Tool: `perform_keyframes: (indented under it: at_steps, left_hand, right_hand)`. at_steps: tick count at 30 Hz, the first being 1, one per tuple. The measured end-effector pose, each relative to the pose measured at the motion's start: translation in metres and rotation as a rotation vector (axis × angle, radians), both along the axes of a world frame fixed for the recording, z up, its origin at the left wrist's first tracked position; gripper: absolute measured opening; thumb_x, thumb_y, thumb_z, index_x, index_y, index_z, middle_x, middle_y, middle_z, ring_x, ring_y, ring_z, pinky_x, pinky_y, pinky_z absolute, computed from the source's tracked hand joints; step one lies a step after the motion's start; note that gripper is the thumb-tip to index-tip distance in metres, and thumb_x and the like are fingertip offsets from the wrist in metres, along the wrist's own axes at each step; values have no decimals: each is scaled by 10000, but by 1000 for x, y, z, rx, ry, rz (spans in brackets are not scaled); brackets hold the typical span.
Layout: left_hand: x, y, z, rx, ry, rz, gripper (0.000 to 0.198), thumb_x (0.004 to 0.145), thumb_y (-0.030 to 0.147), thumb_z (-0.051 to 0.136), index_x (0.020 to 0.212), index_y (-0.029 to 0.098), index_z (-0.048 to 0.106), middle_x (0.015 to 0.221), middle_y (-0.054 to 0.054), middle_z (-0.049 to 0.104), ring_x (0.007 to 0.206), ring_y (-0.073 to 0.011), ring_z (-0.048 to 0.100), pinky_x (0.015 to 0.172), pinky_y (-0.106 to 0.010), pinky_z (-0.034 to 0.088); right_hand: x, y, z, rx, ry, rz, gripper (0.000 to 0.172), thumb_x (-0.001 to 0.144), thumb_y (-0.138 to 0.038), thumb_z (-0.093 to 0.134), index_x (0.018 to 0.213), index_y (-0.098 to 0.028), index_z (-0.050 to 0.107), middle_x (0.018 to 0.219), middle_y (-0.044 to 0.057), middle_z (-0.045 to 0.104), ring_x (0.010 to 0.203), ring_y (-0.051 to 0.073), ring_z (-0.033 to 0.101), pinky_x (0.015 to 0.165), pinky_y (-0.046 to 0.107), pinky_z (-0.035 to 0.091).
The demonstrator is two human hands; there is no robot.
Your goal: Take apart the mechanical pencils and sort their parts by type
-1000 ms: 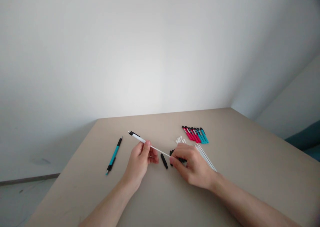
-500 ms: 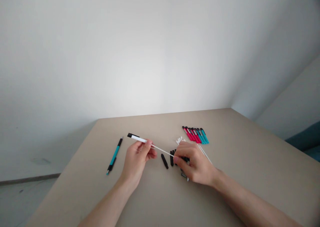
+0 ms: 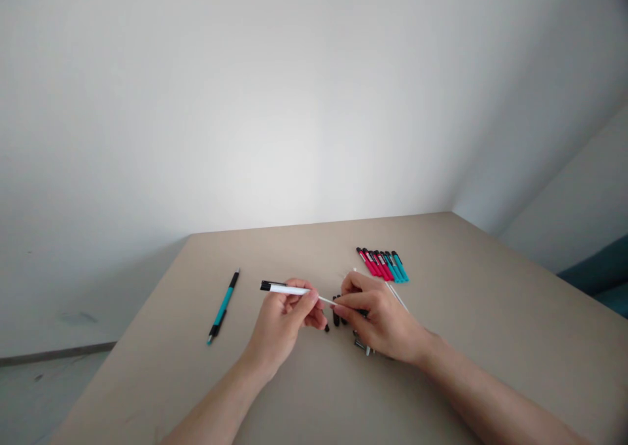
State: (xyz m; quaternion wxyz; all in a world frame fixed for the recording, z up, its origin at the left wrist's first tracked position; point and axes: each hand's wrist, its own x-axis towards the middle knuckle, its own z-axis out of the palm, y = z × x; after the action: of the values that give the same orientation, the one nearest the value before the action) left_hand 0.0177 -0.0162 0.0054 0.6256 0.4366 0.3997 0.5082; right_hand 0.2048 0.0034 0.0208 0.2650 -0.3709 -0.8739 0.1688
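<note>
My left hand (image 3: 287, 324) is closed around a white pen barrel (image 3: 289, 290) with a black clip end pointing left. A thin white refill (image 3: 327, 300) sticks out of the barrel's right end. The fingertips of my right hand (image 3: 380, 311) pinch the refill's outer end. Beneath and beside my right hand lie several black grips (image 3: 336, 314), partly hidden by the fingers. Small metallic and white pieces (image 3: 362, 345) peek out just below that hand; their kind is hard to make out.
An assembled turquoise pen (image 3: 224, 306) lies on the left of the beige table (image 3: 304, 399). Farther back at right is a row of pink and turquoise pen barrels (image 3: 383, 265). White refills (image 3: 397, 296) show behind my right hand. A wall rises beyond the table.
My left hand has moved right with the white barrel, toward my right hand. Much less of the refill now shows between the hands.
</note>
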Motion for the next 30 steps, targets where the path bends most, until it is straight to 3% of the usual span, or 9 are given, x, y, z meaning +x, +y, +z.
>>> perform_keyframes:
  at_steps: [6, 10, 12, 16, 20, 25, 30]
  left_hand:
    - [-4, 6, -8, -41, 103, 145, 263, 760, 383, 657, 783, 151, 534, 646, -4, 623, 531, -153, 622, 519, -287, 519]
    - [-2, 5, -14, -130, 213, 161, 274, 750, 365, 673, 827, 134, 547, 765, -72, 673, 687, -203, 686, 646, -345, 571]
    - [0, 3, -13, -152, 205, 133, 276, 751, 364, 678, 828, 130, 555, 822, -108, 690, 763, -222, 696, 708, -360, 573]
    - [1, 1, -9, -152, 149, 72, 299, 743, 391, 690, 813, 129, 565, 861, -134, 703, 846, -246, 697, 775, -367, 563]
    - [0, 1, -7, -155, 107, 56, 312, 731, 408, 701, 804, 129, 581, 896, -147, 710, 895, -261, 689, 812, -376, 552]
    - [0, 2, -7, -165, 98, 68, 298, 726, 401, 705, 789, 132, 596, 884, -140, 716, 884, -260, 691, 807, -377, 552]
    - [1, 2, -8, -162, 89, 43, 320, 712, 425, 712, 779, 130, 607, 868, -140, 716, 887, -257, 688, 823, -374, 541]
  right_hand:
    - [24, 21, 5, 5, 0, -297, 207, 864, -178, 467, 785, -168, 659, 757, 48, 619, 712, 154, 558, 651, 253, 395]
    - [42, 31, 16, -89, -103, -506, 178, 790, -175, 515, 929, -170, 626, 628, -9, 604, 577, 138, 538, 568, 234, 351]
    - [48, 33, 19, -128, -161, -535, 204, 766, -171, 521, 950, -174, 608, 615, -18, 608, 567, 136, 540, 546, 226, 332]
    - [56, 35, 16, -236, -303, -569, 119, 743, -167, 516, 725, -186, 632, 622, 13, 640, 595, 147, 571, 523, 226, 320]
    - [58, 36, 12, -333, -347, -572, 200, 729, -157, 527, 833, -185, 695, 688, 41, 697, 670, 170, 633, 570, 232, 370]
    - [58, 35, 16, -346, -442, -585, 194, 695, -147, 525, 648, -200, 706, 671, 63, 710, 691, 196, 647, 582, 254, 372]
    - [68, 33, 14, -304, -527, -735, 186, 716, -140, 502, 655, -182, 673, 705, 108, 696, 682, 226, 649, 543, 266, 350]
